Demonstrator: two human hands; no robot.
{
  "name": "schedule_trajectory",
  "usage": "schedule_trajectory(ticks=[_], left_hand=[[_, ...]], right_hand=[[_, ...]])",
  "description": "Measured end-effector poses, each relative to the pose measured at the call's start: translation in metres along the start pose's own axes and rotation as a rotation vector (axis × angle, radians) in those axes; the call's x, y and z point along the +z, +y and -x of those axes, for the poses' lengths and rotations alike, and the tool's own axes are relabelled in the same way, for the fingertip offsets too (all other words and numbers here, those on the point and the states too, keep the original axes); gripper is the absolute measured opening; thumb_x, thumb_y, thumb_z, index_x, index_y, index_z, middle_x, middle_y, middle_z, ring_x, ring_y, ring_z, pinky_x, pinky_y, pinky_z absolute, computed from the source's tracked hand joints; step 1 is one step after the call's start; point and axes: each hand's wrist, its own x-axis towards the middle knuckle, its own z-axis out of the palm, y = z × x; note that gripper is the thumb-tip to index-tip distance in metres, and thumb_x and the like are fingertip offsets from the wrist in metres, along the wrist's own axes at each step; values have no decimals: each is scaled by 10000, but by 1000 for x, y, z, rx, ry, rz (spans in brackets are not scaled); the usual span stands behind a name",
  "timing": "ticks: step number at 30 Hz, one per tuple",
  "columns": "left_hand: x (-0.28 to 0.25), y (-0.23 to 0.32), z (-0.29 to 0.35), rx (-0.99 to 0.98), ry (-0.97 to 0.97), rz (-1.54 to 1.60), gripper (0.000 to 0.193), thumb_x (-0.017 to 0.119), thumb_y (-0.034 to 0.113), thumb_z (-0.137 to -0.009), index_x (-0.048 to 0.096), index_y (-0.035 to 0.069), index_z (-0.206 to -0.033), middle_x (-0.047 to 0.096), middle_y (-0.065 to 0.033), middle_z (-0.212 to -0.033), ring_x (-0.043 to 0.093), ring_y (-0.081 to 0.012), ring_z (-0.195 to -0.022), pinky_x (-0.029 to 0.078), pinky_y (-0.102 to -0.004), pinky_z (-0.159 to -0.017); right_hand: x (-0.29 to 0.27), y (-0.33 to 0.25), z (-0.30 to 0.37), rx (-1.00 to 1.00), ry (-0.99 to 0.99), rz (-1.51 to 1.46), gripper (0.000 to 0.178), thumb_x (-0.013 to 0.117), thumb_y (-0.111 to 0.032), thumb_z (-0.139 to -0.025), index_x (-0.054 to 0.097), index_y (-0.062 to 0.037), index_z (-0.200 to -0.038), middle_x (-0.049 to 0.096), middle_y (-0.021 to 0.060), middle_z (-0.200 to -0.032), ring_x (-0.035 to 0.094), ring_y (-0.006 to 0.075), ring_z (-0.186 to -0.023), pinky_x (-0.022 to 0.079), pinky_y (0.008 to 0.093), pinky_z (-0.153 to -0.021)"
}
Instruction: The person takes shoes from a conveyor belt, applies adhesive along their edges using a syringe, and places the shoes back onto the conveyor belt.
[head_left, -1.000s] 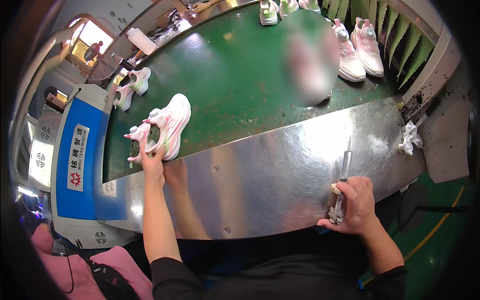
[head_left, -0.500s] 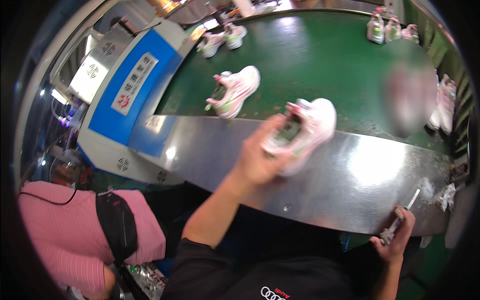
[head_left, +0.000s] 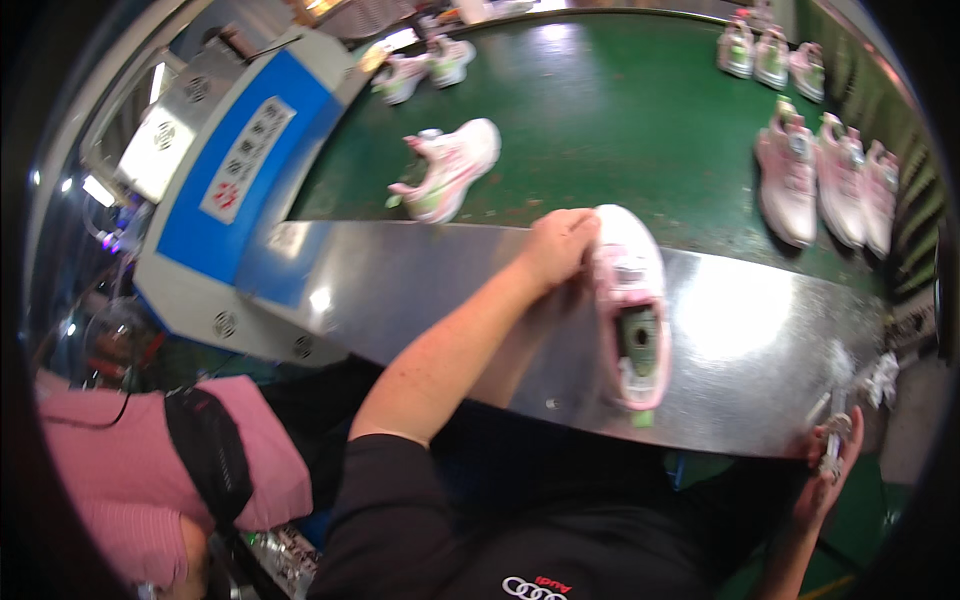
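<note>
My left hand (head_left: 562, 246) is closed on the left side of a white and pink sneaker (head_left: 627, 262), near its toe. The sneaker is over the metal ledge, toe pointing away from me, with its green-lined opening facing up and a green tab at the heel. At the ledge's right end, my right hand (head_left: 832, 462) is closed round a slim, whitish metallic tool (head_left: 836, 432) whose kind I cannot make out. Another pink and white sneaker (head_left: 452, 168) rests on the green surface, left of my left hand.
The metal ledge (head_left: 450, 300) edges the green work surface (head_left: 590, 120). Several sneakers (head_left: 790, 185) stand at the right, with two more (head_left: 447, 62) at the far left. A blue and grey machine (head_left: 262, 130) flanks the left side. Beside it sits a person in pink (head_left: 100, 450). Crumpled white material (head_left: 880, 380) lies at right.
My left hand has shifted its hold from the sneaker's heel end to near the toe, and the sneaker has turned heel toward me. My right hand has moved slightly right, its tool now more upright.
</note>
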Motion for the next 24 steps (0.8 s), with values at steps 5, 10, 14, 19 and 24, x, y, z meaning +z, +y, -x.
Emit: schedule_trajectory(ticks=[5,10,14,19,24], left_hand=[[0,25,-16,-219,-81,-67,376,595,356,-881,634,-16,-915,646,-69,-848,575,-128,-781,471,-303,-727],[34,97,-1,-162,-155,791,423,665,207,-841,409,3,-1109,580,-111,-1000,578,-148,-891,493,-319,-821],[42,119,21,-50,-221,1154,558,731,176,-750,448,-14,-1191,591,-105,-1046,596,-167,-933,500,-329,-842],[41,103,41,-121,-235,1274,652,778,174,-682,460,45,-1236,579,-102,-1097,592,-202,-983,497,-348,-858],[41,105,49,34,-361,1410,577,774,98,-679,489,19,-1174,603,-151,-1083,608,-260,-1021,501,-412,-902]], right_hand=[[1,-26,8,58,-94,-33,1196,633,-779,-621,246,17,-1425,549,64,-966,446,71,-695,366,198,-624],[-5,-50,15,115,-146,-143,1208,721,-742,-550,293,31,-1374,535,111,-1038,488,99,-785,381,199,-649],[15,-86,7,201,-209,-541,1211,861,-617,-444,307,1,-1327,543,161,-1069,501,150,-879,402,227,-697],[46,-104,-11,28,-596,-958,1119,830,-599,-544,291,-10,-1328,497,238,-1124,536,297,-1018,431,365,-872],[74,-134,-13,-46,-772,-1099,1002,696,-667,-682,341,43,-1294,485,299,-1151,549,343,-1028,410,444,-900]])
